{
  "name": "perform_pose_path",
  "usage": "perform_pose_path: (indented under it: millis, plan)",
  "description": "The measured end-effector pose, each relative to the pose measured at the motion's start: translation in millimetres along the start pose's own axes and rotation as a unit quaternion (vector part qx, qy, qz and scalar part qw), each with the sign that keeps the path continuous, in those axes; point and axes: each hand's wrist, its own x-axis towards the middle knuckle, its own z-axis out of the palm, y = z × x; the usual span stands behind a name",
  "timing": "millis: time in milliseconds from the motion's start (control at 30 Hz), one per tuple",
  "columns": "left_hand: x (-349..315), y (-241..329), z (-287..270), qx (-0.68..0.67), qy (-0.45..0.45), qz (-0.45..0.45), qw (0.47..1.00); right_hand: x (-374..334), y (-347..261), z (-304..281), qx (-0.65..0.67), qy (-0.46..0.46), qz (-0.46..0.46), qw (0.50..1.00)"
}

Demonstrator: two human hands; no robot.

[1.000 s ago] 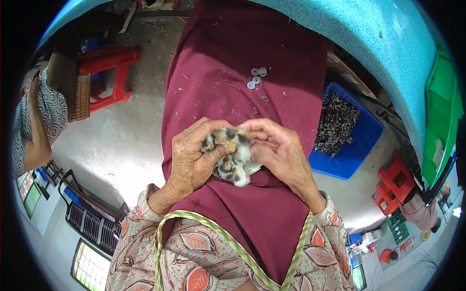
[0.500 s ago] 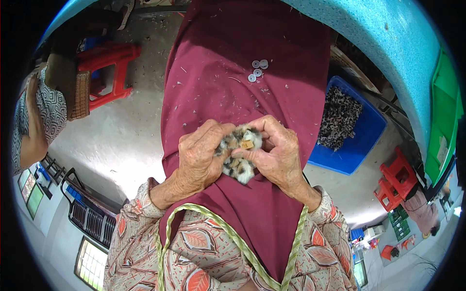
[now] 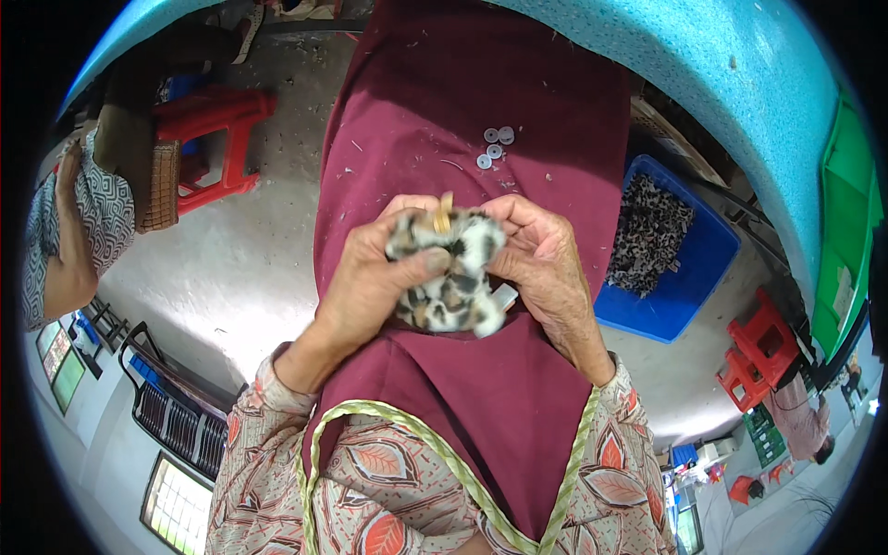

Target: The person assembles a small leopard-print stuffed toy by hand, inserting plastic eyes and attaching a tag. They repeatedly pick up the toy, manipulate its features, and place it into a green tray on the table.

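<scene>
Between my hands, above my lap, is a small plush animal skin (image 3: 450, 301) in white, black and tan spotted fur, slightly blurred. A yellow-tan tab (image 3: 442, 220) stands up at its top edge, and a white label (image 3: 504, 297) sticks out at its lower right. My left hand (image 3: 370, 268) grips its left side, thumb across the front. My right hand (image 3: 546, 250) pinches its upper right edge between thumb and fingers. Several translucent plastic discs (image 3: 495, 148) lie farther off on the maroon apron (image 3: 416, 120) over my lap.
To the right, a blue bin (image 3: 661, 314) holds a heap of spotted plush pieces (image 3: 647, 231). A speckled blue table edge (image 3: 703, 65) curves across the far right, with a green tray (image 3: 846, 222). Red stools (image 3: 236, 153) stand on both sides. Another person's arm (image 3: 69, 231) shows at left.
The plush piece has been turned and opened out, showing more spotted fur and the white label. The yellow-tan tab is now at its top. My left thumb has shifted onto the front.
</scene>
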Motion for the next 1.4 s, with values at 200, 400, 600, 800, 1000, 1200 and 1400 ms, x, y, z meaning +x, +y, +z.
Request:
perform_pose_path:
  millis: [200,400,600,800,1000,1200,1400]
  plan:
    - [-3,-1,-2,-0.299,-0.063,-0.158,0.939,2,1,7,0.017,0.069,0.0,0.997]
    - [-6,-7,-2,-0.234,-0.027,-0.189,0.953,1,-1,15,0.001,0.07,-0.04,0.997]
    - [-9,-1,3,-0.273,-0.039,-0.193,0.942,-1,-4,13,0.048,0.111,0.018,0.993]
    - [-12,1,8,-0.269,-0.014,-0.192,0.944,0,-3,5,-0.026,0.093,0.025,0.995]
    - [-11,5,17,-0.245,0.03,-0.177,0.953,-12,-17,16,-0.217,0.098,-0.031,0.971]
    - [-11,4,16,-0.244,0.023,-0.17,0.954,-9,-5,14,-0.296,0.093,-0.103,0.945]
    - [-13,7,13,-0.257,0.007,-0.191,0.947,-9,-3,21,-0.209,0.103,-0.073,0.97]
